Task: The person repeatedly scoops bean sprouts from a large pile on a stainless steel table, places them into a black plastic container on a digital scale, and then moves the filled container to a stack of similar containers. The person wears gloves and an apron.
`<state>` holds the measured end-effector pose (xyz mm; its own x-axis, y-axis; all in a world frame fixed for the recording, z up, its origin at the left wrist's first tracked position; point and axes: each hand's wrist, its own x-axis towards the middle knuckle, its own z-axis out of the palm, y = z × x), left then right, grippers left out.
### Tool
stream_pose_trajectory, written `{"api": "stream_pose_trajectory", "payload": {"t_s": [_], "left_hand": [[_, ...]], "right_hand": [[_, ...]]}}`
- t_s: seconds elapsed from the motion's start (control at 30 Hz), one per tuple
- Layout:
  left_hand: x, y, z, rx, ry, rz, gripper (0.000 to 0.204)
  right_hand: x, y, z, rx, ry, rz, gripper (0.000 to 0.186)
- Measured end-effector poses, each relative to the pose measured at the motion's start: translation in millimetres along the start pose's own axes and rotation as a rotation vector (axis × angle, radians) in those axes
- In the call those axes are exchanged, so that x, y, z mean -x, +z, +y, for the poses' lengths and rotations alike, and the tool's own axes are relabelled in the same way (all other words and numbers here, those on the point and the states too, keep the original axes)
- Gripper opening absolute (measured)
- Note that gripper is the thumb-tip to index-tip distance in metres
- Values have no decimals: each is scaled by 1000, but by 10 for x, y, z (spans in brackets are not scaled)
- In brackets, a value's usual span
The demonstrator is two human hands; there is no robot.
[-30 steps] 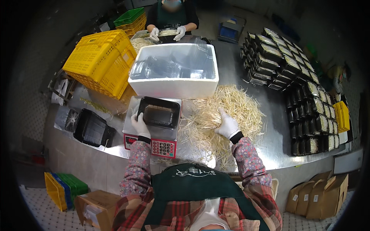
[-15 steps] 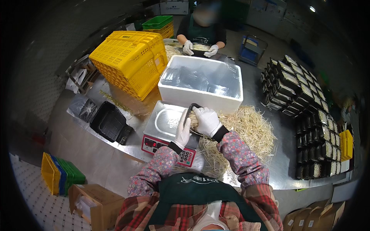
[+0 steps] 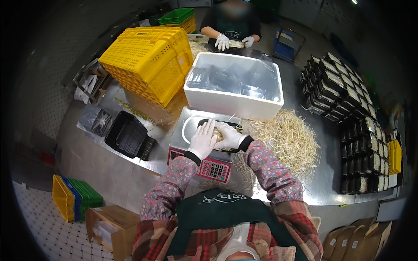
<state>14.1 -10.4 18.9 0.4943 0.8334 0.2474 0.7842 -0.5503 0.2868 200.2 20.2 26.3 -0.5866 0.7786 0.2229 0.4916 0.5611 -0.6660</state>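
Note:
My left hand (image 3: 203, 142), gloved in white, lies with fingers stretched out over bean sprouts (image 3: 218, 135) in a black tray (image 3: 203, 122), pressing at the top. My right hand (image 3: 230, 136), also gloved, grips the same tray's contents from the right side, fingers bent over them. Both hands largely hide the tray, which is over the steel plate of a red-edged weighing scale (image 3: 212, 168). A loose pile of pale sprouts (image 3: 285, 139) spreads to the right, and a white foam box (image 3: 233, 104) of clear plastic lids stands just beyond.
Yellow crates (image 3: 143, 61) stand back left, with spare black trays (image 3: 126, 132) nearer. Packed tray stacks (image 3: 361, 148) fill the right. A co-worker (image 3: 230, 30) in gloves handles a tray opposite. Cartons (image 3: 109, 230) and coloured crates (image 3: 78, 198) sit below the table's left edge.
A second ago the tray was empty, with my right hand in the pile. It then was tilted up between both hands with sprouts inside; now it is lower and flatter under them.

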Motion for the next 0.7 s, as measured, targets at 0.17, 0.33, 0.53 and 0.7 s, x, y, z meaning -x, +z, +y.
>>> {"api": "stream_pose_trajectory", "payload": {"t_s": [0.17, 0.33, 0.53, 0.7], "left_hand": [[18, -156, -190, 368, 4, 12, 62], [33, -797, -632, 778, -195, 244, 54], [24, -888, -1059, 472, -278, 215, 55], [-218, -312, -143, 125, 144, -148, 90]], "right_hand": [[339, -809, -249, -59, 74, 11, 71], [869, -1434, -117, -125, 354, 155, 74], [718, -1214, -101, 160, 260, 328, 96], [156, -558, -531, 525, 283, -163, 125]]}}
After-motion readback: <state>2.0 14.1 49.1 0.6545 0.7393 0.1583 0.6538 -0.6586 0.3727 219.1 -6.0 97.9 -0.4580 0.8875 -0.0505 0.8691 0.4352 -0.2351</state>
